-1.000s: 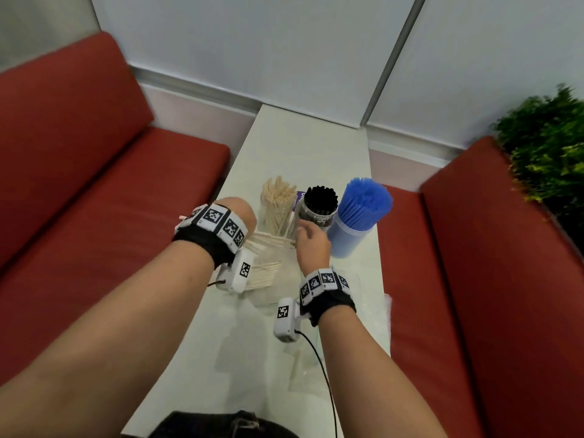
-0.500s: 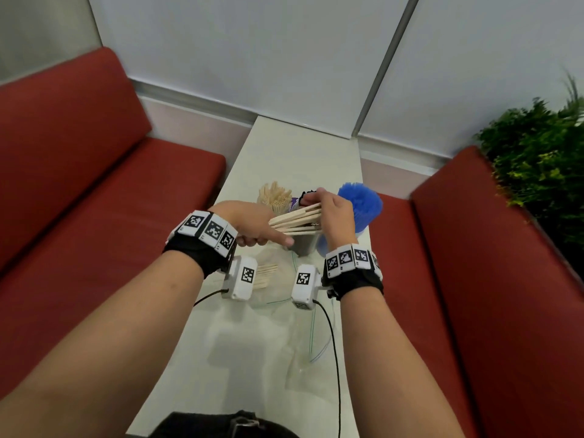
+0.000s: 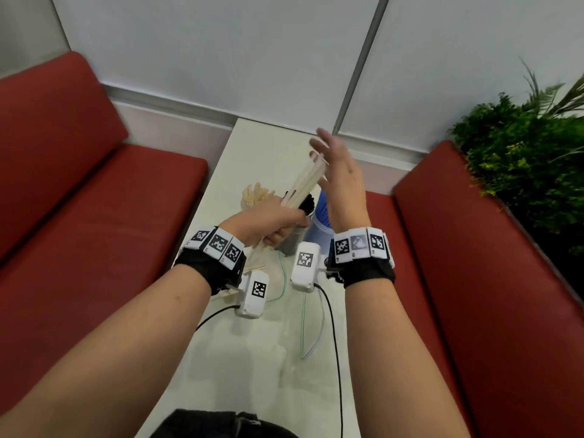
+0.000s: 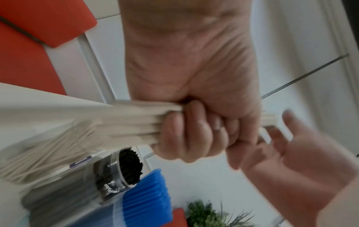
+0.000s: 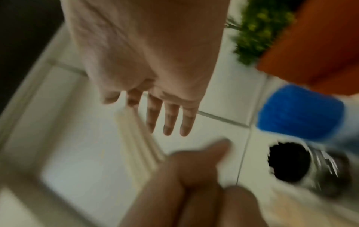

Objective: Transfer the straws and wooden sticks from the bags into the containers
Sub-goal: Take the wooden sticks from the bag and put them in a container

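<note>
My left hand (image 3: 271, 224) grips the lower part of a bundle of flat wooden sticks (image 3: 305, 181), which slants up and to the right above the containers. In the left wrist view, the fist (image 4: 194, 130) is wrapped round the sticks (image 4: 136, 122). My right hand (image 3: 336, 175) is open with straight fingers (image 5: 170, 118) beside the bundle's top ends (image 5: 136, 138); whether they touch is unclear. Below stand a container of thin wooden sticks (image 3: 256, 197), one of black straws (image 3: 305, 203) and one of blue straws (image 3: 320, 216).
The narrow white table (image 3: 265, 147) runs between two red benches (image 3: 94, 216). Clear plastic bags (image 3: 303, 330) lie on it near me, and a few loose sticks (image 3: 254, 267) under my left wrist. A green plant (image 3: 521, 159) stands at the right.
The bundle, held level by both hands half a second ago, now tilts upward in my left hand alone. My right hand has let go, opened and risen to the top ends.
</note>
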A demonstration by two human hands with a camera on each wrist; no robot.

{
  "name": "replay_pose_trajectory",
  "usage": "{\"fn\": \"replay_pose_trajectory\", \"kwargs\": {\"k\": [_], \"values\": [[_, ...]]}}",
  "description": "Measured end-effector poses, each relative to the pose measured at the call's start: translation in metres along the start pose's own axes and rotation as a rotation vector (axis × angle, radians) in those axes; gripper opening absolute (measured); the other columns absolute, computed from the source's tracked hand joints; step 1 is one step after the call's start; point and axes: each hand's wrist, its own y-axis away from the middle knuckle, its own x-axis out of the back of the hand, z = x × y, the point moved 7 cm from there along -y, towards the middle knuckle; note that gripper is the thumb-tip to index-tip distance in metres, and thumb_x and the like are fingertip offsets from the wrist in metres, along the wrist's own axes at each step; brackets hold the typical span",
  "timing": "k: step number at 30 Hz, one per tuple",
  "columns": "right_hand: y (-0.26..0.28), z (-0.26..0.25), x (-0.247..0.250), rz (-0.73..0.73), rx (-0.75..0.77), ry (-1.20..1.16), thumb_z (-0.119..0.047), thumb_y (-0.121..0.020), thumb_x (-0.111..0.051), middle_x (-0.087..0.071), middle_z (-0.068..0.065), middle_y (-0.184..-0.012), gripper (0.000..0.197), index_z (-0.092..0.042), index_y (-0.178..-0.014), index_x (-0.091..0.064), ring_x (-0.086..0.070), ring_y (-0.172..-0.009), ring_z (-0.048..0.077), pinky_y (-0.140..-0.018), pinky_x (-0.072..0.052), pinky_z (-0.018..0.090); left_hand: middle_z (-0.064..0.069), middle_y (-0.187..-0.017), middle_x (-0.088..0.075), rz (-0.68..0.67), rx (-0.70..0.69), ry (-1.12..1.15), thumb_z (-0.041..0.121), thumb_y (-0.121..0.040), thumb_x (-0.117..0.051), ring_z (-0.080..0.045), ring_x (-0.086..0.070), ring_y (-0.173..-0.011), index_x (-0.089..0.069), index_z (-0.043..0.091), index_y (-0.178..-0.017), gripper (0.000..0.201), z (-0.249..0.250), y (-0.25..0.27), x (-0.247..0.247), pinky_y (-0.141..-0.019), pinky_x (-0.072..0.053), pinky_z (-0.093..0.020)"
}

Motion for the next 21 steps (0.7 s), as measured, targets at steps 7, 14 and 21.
{"fn": "replay_pose_trajectory", "kwargs": {"k": [7,14,21], "values": [[0.046,0.095,0.005,0.03,-0.782,-0.134,-0.042,-0.11,-0.037,-0.068,0.026,-0.124,0.054,0.003,-0.122,-0.064,-0.07,-0.107,0.035,-0.088,-0.06,0.041,-0.001,-0.044,-0.027,-0.071,-0.404,0.22,0.022,-0.086,-0.07,-0.018,-0.025,-0.041,-0.039,0.019,-0.05,0.048,0.086,0.01,0.011,-0.046,-0.023,-0.031],[0.064,0.096,-0.036,-0.202,-0.921,-0.555,-0.047,-0.109,-0.033,-0.065,0.035,-0.121,0.066,0.013,-0.126,-0.056,-0.075,-0.093,0.038,-0.085,-0.062,0.043,-0.004,-0.049,-0.033,-0.101,-0.364,0.204,0.028,-0.08,-0.08,-0.022,-0.038,-0.049,-0.039,0.012,-0.056,0.05,0.069,-0.005,-0.001,-0.062,-0.043,-0.032],[0.055,0.097,-0.031,-0.168,-0.789,-0.513,-0.053,-0.106,-0.036,-0.072,0.024,-0.113,0.06,-0.001,-0.101,-0.066,-0.072,-0.102,0.036,-0.094,-0.057,0.054,-0.004,-0.049,-0.035,0.088,-0.286,0.206,0.043,-0.083,-0.074,-0.018,-0.037,-0.044,-0.045,0.016,-0.052,0.051,0.036,-0.008,0.008,-0.053,-0.042,-0.03]]}}
